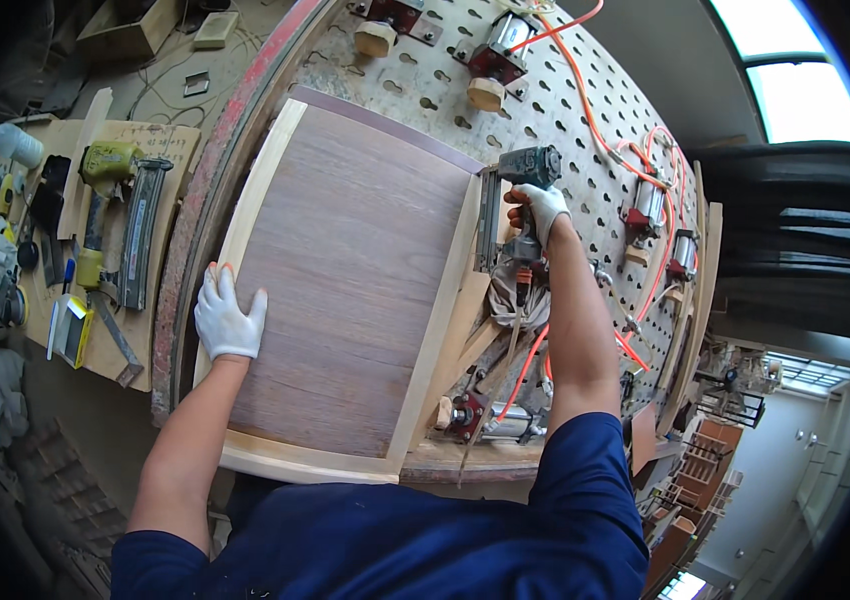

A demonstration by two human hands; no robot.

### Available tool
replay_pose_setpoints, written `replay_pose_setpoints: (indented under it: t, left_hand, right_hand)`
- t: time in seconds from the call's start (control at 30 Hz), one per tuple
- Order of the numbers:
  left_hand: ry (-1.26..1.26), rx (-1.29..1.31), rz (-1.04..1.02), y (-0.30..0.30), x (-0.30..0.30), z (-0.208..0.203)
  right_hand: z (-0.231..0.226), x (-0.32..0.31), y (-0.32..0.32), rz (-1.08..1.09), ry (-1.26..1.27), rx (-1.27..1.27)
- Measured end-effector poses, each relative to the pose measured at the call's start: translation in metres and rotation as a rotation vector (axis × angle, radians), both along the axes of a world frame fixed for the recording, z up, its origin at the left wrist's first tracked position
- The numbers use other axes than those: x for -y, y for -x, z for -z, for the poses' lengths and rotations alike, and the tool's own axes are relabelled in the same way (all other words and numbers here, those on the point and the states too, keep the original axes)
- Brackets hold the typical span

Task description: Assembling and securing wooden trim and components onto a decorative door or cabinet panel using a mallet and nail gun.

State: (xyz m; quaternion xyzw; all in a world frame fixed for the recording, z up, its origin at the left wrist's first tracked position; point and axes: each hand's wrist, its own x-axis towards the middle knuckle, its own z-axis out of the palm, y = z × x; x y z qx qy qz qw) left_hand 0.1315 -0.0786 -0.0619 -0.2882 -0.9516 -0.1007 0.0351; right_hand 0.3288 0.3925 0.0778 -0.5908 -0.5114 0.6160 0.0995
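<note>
Framed wood panel point(350, 260) lying flat on the perforated metal bench point(435, 85). Left hand point(230, 315) spread flat over the left edge strip point(260, 200), right hand point(543, 207) wrapped around the nail gun point(530, 163) by the far right corner. For tidy joints, probably best to press the strips flush, hold the tool square to the wood and keep fingers out of the nail's path. As for writing, just some scrawl on the tan board point(179, 148) at left, too blurry to read. No legible label on the gun either.
</note>
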Motion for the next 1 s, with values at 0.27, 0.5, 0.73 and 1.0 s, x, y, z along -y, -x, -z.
replay_pose_setpoints:
  t: [0.27, 0.5, 0.73, 1.0]
  left_hand:
    - [-0.014, -0.016, 0.004, 0.000, 0.000, 0.000]
    - [-0.020, -0.012, 0.007, 0.001, 0.001, 0.001]
    - [-0.011, -0.007, 0.014, 0.000, -0.001, 0.000]
    - [-0.012, -0.015, 0.012, 0.001, 0.000, 0.001]
  right_hand:
    - [0.000, 0.000, 0.001, -0.025, -0.059, 0.041]
    - [0.001, 0.007, 0.005, 0.023, -0.078, 0.053]
    - [-0.002, 0.009, -0.001, 0.021, -0.096, 0.043]
    - [0.006, 0.011, -0.003, 0.032, -0.098, 0.022]
